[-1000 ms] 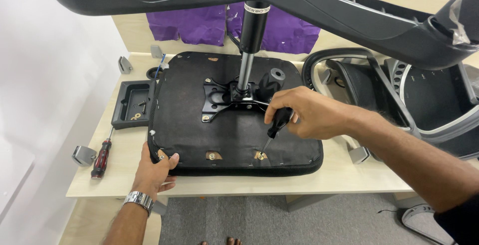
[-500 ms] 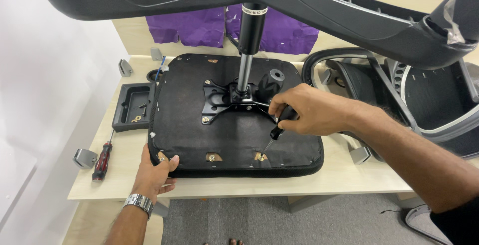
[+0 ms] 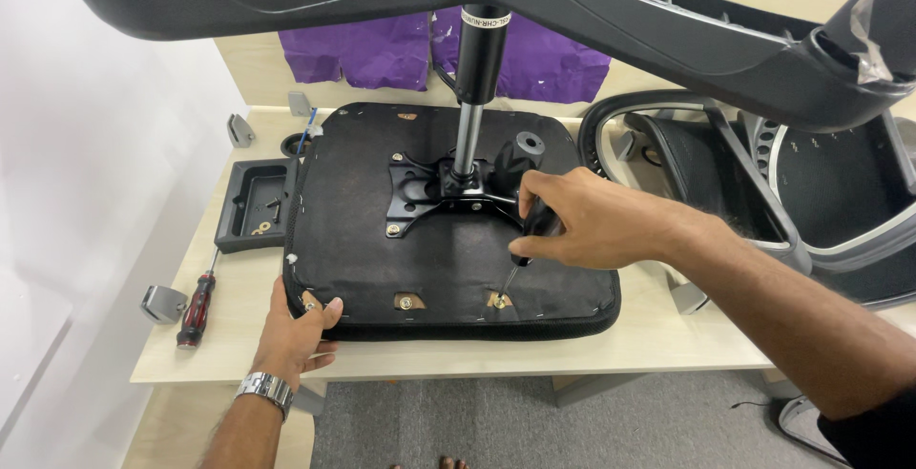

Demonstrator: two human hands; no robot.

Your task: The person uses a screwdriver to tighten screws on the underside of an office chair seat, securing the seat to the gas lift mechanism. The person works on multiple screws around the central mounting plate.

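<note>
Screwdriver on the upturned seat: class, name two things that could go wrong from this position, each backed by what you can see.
1. The screwdriver meets the front-edge fastener at a slant, so its tip may slip out and gouge the seat base.
2. The seat's near edge reaches the edge of the table, with only the left hand bracing one corner; pressure from the right hand could shift it.
</note>
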